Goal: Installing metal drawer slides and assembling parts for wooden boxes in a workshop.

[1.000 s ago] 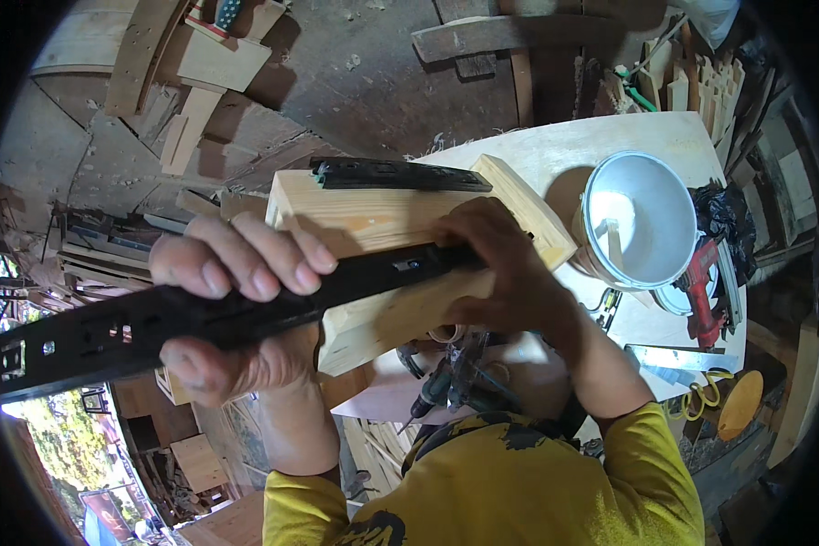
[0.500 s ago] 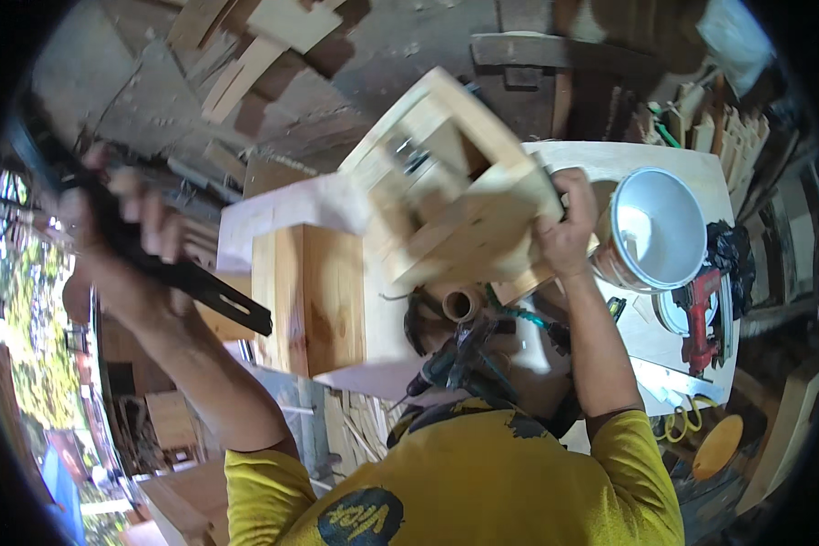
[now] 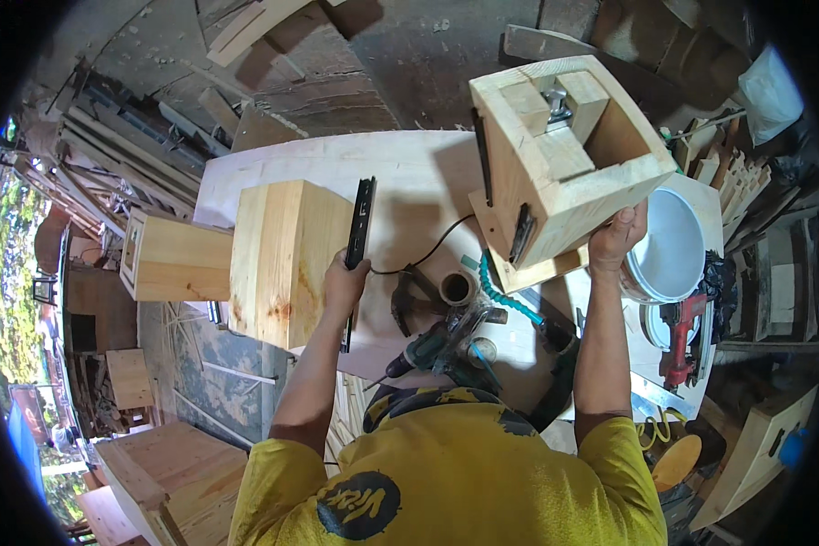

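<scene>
My left hand is closed around a long black metal drawer slide, which stands nearly upright just right of a pale wooden box on the table. My right hand grips the lower right edge of a second wooden box, lifted and tilted over the table's far right part. Inside that box sits a small shiny metal fitting between wood blocks. Black rails show along its outer side. A flat wooden board lies beneath it; my right fingers are partly hidden.
Near me on the table lie a green drill, a cardboard tube and a coiled green hose. A white bucket and a red nail gun stand at right. Another wooden box juts out at left.
My left hand has brought the drawer slide from the far left to the table's middle. The held box has moved right and turned. My view has shifted slightly.
</scene>
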Tool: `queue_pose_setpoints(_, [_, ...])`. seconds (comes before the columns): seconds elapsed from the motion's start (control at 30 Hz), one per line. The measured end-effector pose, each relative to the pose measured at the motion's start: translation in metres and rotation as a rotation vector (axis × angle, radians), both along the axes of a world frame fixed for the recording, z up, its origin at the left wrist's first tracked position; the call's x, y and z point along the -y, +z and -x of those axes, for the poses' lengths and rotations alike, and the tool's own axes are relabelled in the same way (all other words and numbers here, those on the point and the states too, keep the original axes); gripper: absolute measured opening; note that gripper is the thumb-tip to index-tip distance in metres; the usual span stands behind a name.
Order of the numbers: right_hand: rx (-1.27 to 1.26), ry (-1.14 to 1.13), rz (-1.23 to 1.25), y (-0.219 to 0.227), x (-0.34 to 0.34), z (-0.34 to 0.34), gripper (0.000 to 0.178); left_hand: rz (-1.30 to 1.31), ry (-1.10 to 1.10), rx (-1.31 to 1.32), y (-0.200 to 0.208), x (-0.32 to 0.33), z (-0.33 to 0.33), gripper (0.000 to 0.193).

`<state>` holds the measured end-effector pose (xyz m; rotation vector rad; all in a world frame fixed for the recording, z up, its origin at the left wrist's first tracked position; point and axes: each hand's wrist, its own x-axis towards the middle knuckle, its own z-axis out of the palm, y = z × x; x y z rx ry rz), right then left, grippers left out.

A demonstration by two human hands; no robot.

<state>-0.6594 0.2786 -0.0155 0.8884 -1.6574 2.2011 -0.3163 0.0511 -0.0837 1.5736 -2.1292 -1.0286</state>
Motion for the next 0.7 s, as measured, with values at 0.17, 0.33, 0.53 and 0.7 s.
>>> queue_pose_setpoints(0.17, [-0.037,-0.066,-0.040,0.004,0.003,-0.002,0.070,0.029,-0.024,0.242,-0.057,0.015,-0.003,0.045])
queue_pose_setpoints(0.33, [-0.054,-0.091,-0.037,0.010,0.000,-0.007,0.071,0.287,-0.263,0.134,-0.021,0.018,0.027,0.044])
queue_pose_setpoints(0.53, [-0.341,-0.100,-0.145,0.040,0.006,-0.038,0.064,0.333,-0.222,-0.455,0.212,-0.029,0.129,0.037])
queue_pose_setpoints(0.7, [-0.493,0.024,-0.166,0.045,0.001,-0.073,0.057,0.069,-0.559,-0.427,0.264,-0.030,0.143,0.043])
